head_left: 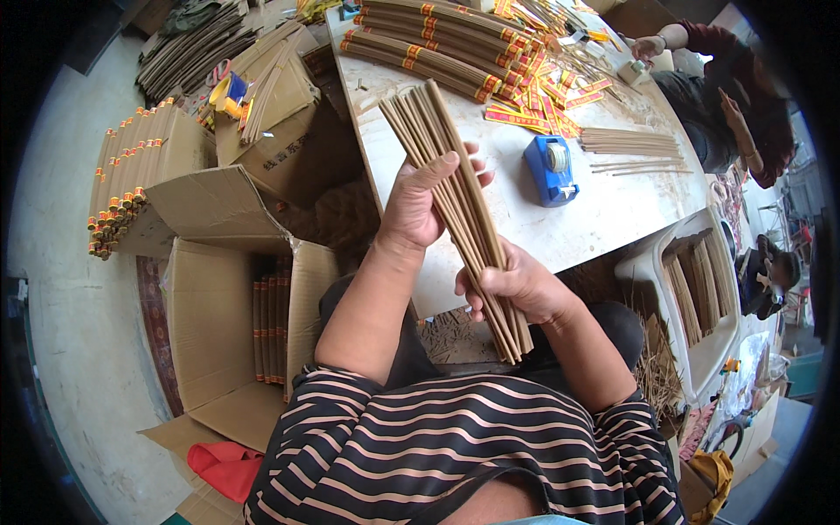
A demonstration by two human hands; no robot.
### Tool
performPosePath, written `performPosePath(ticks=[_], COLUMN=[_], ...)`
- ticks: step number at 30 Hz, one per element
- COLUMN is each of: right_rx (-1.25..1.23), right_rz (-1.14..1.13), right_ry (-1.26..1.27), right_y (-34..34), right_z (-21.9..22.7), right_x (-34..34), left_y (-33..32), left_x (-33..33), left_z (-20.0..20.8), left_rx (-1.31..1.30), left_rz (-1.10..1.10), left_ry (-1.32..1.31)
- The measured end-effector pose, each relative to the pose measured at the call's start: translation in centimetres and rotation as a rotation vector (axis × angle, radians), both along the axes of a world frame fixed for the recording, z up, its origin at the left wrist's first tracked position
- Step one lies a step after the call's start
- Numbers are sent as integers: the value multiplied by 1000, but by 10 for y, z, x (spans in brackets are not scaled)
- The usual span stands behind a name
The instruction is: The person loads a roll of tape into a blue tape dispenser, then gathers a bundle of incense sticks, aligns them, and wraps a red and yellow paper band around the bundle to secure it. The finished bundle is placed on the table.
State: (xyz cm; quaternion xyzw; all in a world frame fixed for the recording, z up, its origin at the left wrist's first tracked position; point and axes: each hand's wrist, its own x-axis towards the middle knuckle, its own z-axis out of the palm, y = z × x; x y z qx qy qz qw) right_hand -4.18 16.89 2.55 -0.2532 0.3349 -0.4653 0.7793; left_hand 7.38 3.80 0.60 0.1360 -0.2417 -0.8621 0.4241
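Soft, fairly even light brightens the white table and pale floor; shadow darkens the inside of the cardboard box. The sticks look crisp, while lines bow toward the black, rounded rim and the far right softens.

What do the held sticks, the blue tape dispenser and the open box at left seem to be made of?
Sticks: matte, even brown; perhaps wood or pressed powder. Tape dispenser: probably hard plastic, from its smooth, slightly shiny blue body. Open box: most likely cardboard, dull brown with stiff folded flaps.
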Motion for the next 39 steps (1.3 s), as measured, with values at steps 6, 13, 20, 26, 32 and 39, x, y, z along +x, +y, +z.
performPosePath(ticks=[6,13,20,26,32,39], right_rx=[-123,126,166,-8,158,-4], right_rz=[-13,10,58,-98,73,-69], right_ry=[1175,295,203,932,182,777], right_y=[-1,3,10,11,15,2], right_z=[-15,7,9,-6,8,-1], right_x=[16,10,15,24,19,20], left_y=[11,1,2,9,4,17], left_x=[-15,-2,4,-1,6,-1], left_z=[1,-2,7,14,7,43], left_rx=[-180,146,159,77,129,-39], left_rz=[359,-79,-227,-1,-274,125], left_ry=[-368,55,212,-155,257,-234])
